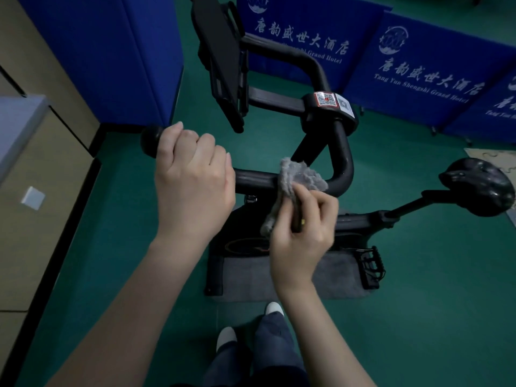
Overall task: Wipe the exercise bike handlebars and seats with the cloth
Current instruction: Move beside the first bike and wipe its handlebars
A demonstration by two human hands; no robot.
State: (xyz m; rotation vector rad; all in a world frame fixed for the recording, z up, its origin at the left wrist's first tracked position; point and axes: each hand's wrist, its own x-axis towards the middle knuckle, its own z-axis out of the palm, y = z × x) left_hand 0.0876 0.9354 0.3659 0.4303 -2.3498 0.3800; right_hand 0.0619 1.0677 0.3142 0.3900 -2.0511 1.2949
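Observation:
A black exercise bike stands on the green floor below me. My left hand (192, 177) is wrapped around the near handlebar (257, 181), just inside its rounded end cap (152, 141). My right hand (303, 227) grips a grey fluffy cloth (300, 181) and presses it onto the same bar near its bend. The black seat (477, 187) sits at the right on its post. The far handlebar (293, 55) curves behind the console screen (220, 57).
Blue partition screens with white lettering (418, 65) stand behind and left of the bike. A beige cabinet (36, 169) runs along the left. A grey mat (321, 277) lies under the bike's base, with a pedal (371, 263) at the right. My feet (251, 325) are below.

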